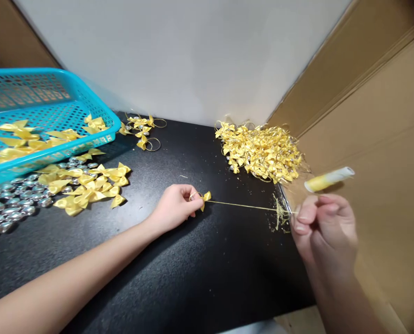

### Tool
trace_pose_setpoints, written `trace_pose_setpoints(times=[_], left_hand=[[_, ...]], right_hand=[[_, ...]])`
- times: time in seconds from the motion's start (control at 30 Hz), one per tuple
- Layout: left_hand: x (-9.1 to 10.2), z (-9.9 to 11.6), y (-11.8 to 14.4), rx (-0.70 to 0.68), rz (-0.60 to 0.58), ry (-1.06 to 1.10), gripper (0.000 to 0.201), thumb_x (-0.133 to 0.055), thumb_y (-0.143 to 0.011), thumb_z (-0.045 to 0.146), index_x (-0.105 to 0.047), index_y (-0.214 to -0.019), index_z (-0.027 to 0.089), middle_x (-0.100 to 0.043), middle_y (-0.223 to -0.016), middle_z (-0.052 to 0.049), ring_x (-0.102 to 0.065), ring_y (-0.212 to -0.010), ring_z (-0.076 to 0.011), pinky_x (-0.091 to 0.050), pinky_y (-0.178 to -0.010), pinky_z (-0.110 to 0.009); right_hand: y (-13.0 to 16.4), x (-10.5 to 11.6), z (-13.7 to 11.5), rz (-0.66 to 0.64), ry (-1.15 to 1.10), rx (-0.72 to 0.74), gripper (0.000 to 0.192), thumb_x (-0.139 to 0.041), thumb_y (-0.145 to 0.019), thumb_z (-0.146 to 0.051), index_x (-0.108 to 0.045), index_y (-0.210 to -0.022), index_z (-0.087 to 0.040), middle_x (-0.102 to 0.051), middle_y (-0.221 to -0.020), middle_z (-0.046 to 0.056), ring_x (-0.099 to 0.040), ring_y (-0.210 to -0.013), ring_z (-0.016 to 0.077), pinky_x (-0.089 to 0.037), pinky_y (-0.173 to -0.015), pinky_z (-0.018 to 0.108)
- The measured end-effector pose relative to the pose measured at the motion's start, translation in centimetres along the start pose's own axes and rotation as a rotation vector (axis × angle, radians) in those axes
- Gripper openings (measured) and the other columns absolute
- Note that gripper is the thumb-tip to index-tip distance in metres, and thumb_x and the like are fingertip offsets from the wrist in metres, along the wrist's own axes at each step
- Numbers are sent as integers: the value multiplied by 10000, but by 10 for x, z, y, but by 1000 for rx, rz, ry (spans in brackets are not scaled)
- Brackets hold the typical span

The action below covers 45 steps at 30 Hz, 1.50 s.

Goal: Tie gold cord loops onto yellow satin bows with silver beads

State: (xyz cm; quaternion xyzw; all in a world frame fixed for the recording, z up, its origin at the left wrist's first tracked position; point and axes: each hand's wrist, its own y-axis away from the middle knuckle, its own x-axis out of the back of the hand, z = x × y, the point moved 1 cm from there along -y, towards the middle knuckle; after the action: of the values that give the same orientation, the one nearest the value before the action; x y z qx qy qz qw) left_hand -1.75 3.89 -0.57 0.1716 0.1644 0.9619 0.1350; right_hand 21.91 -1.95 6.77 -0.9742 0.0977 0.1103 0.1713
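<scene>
Between thumb and fingers, my left hand (177,206) pinches a small yellow ribbon bow (207,199) with a thin gold loop at its knot. A yellow thread (243,205) runs straight and taut from the bow across to my right hand (323,227). That hand is closed on the thread's other end near the table's right edge, with its fingertips pressed together. Below the thread's right end lies a little heap of cut thread scraps (281,214). Just above my right hand is a yellow and white tube (329,179); what supports it cannot be made out.
A turquoise basket (88,99) with yellow bows stands at the left. Loose bows (92,188) and silver beads (10,204) lie before it. At the back are a few looped bows (142,132) and a large pile of them (262,153). Cardboard (373,116) walls the right side.
</scene>
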Motion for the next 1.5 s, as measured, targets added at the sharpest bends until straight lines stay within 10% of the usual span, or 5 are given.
trace_pose_setpoints(times=[0.7, 0.83, 1.03, 1.3, 1.5], left_hand=[[21, 35, 24, -588, -160, -113, 234, -678, -785, 320, -693, -985, 200, -656, -886, -42, -575, -654, -142, -447, -568, -221], [10, 29, 20, -473, -294, 139, 282, -555, -882, 342, -694, -705, 171, -621, -691, -36, -521, -636, -134, -412, -591, -226], [16, 17, -4, -183, -14, 897, 266, -621, -821, 416, -655, -738, 166, -595, -711, 7, -219, -446, -47, -227, -421, -183], [14, 6, -1, -290, -153, 166, 354, -545, -875, 417, -692, -684, 158, -436, -507, 39, -353, -514, -103, -269, -513, -230], [9, 7, -4, -192, -176, 421, 311, -510, -831, 321, -567, -568, 166, -688, -759, -47, -422, -571, -116, -357, -563, -240]], right_hand=[[-35, -75, 17, -520, -100, -161, 47, -667, -851, -263, -697, -885, -251, -748, -775, -27, -724, -647, 131, -611, -599, 275], [-48, -84, 42, -467, -136, -182, 58, -680, -833, -279, -688, -871, -235, -748, -784, -28, -714, -647, 106, -576, -571, 218], [-58, -76, 69, -486, 107, -336, 120, -721, -766, -284, -705, -812, -174, -750, -732, 13, -604, -453, 64, -398, -357, 148], [-45, -83, 77, -513, 118, -364, 120, -745, -733, -275, -743, -798, -174, -688, -612, -14, -546, -434, 73, -473, -439, 212], [-47, -79, 98, -402, 303, -231, 148, -713, -758, -297, -732, -841, -176, -691, -734, 11, -491, -468, 72, -372, -438, 223]])
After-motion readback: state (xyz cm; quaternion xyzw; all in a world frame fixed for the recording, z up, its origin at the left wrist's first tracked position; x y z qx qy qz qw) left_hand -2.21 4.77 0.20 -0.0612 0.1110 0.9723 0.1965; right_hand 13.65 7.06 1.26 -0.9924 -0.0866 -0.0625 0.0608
